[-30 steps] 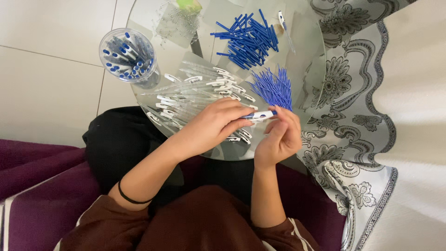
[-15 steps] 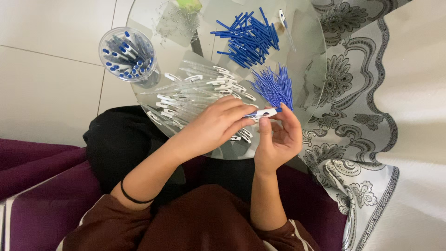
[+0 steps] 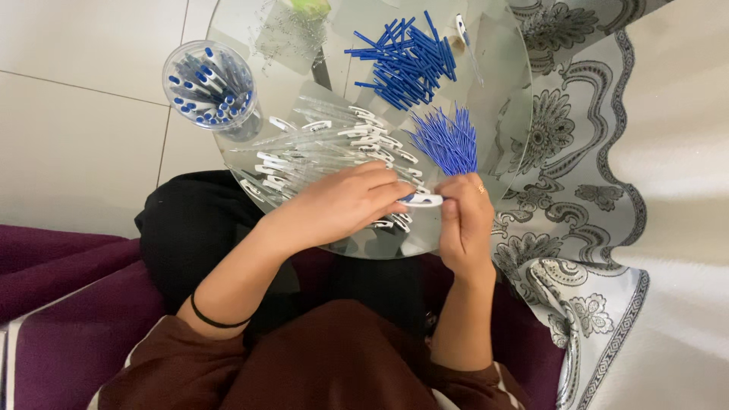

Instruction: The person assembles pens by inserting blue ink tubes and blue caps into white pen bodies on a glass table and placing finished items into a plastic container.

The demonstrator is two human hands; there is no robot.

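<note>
Your left hand (image 3: 342, 205) and right hand (image 3: 465, 220) both pinch one white-capped pen (image 3: 422, 200); thin blue refills (image 3: 448, 140) lie at twelve o'clock, clear barrels (image 3: 319, 148) at ten.

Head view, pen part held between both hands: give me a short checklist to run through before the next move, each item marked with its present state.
1. White pen part gripped at both ends by left hand and right hand: ok.
2. Part held above the glass tray, so a drop would likely land on it: ok.
3. Thin blue refills lie close to the right hand: ok.
4. Clear pen barrels lie just beyond the left hand: ok.
5. Clear cup of assembled pens stands upright, apart from both hands: ok.
6. Whether a refill is already seated inside the held part: cannot tell, fingers cover it.
</note>
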